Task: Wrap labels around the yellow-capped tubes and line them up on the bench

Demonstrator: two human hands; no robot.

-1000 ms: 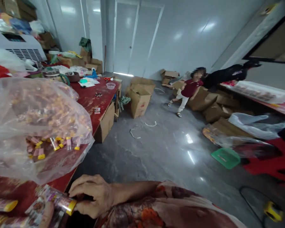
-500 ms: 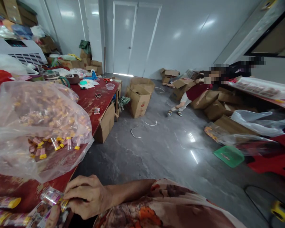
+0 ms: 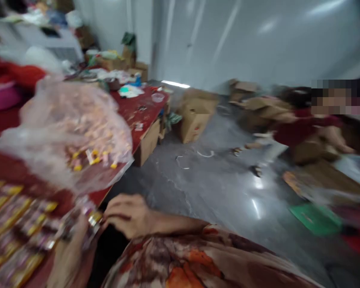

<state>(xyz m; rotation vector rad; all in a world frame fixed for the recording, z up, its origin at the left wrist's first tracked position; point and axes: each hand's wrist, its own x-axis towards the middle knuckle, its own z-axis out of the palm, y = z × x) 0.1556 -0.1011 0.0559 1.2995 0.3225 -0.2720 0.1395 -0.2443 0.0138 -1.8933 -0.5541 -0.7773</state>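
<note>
My left hand (image 3: 73, 244) is closed around small clear tubes (image 3: 88, 212) with yellow ends, over the front edge of the red table (image 3: 59, 204). Against the right side of these tubes, my right hand (image 3: 128, 214) has its fingers curled, touching the yellow end of one. Motion blur hides the fingertips. Rows of similar tubes with yellow caps (image 3: 8, 224) lie at the lower left of the table. Behind them sits a large clear plastic bag (image 3: 77, 116) filled with pink and yellow capped tubes.
Cardboard boxes (image 3: 198, 116) stand on the grey floor beyond the table. At the right a person in a dark red top (image 3: 300, 128) is among more boxes. A green dustpan-like piece (image 3: 316, 219) lies on the floor. A clear bowl (image 3: 157, 97) is on the table's far end.
The view has swung left, showing more rows of tubes. Both hands remain together at the tubes. The person at the right has stepped nearer, with an arm lowered.
</note>
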